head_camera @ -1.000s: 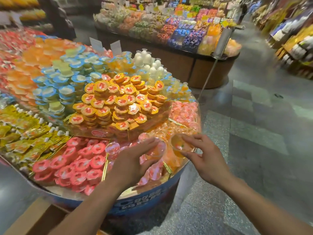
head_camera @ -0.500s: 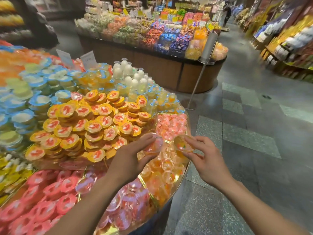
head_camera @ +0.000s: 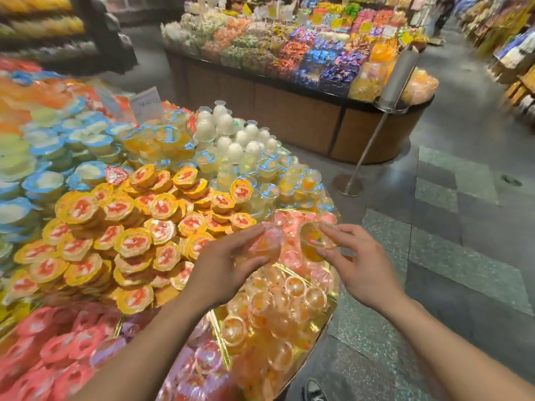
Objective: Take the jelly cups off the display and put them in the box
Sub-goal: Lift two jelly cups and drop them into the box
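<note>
Progress: early stage, by my read. You've got one jelly cup per hand, both lifted off the display (head_camera: pixel 333 309) and hanging over its near-right corner. Nothing is boxed as far as this view shows, and the box is out of frame, so I can't tell how full it is. On your left hand (head_camera: pixel 228 264) the grip is clamped on a clear orange cup (head_camera: pixel 267 241), pinched at the fingertips, fingers above and thumb below. On your right hand (head_camera: pixel 366 267) the grip is clamped on a second orange cup (head_camera: pixel 314 241), forefinger over the rim, thumb underneath, cup tilted. The two cups are near each other, not touching. Directly under your hands a heap of the same clear cups (head_camera: pixel 285 308) lies in the gold-edged compartment, so plenty is left to move. Next step, I'd judge: carry both to the box.
</note>
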The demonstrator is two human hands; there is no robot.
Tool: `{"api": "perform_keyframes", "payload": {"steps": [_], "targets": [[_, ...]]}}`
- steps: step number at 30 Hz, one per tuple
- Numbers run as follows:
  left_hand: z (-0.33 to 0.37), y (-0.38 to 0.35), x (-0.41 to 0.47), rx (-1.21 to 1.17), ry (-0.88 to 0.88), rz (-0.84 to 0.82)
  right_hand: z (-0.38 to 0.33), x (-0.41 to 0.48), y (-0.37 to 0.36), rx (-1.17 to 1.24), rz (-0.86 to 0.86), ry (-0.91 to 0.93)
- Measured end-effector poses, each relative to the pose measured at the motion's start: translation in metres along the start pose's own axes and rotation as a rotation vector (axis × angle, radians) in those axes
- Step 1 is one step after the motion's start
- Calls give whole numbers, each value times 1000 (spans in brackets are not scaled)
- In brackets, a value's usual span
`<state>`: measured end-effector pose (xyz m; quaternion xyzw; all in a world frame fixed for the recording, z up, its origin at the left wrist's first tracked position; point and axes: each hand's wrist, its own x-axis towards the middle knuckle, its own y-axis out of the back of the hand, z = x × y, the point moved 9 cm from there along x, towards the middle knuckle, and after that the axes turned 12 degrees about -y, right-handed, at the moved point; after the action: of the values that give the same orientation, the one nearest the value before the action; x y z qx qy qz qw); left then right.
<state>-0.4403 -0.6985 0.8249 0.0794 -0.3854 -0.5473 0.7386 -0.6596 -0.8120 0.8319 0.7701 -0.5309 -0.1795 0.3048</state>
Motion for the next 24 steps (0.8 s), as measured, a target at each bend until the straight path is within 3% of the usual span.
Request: {"api": "perform_keyframes", "payload": {"steps": [14,24], "targets": [[-22,-45,57,140,211,309,30,145,-16,2,-385,244],[-75,-61,-28,345,390,401,107,149,-136,-63,-541,212]]}}
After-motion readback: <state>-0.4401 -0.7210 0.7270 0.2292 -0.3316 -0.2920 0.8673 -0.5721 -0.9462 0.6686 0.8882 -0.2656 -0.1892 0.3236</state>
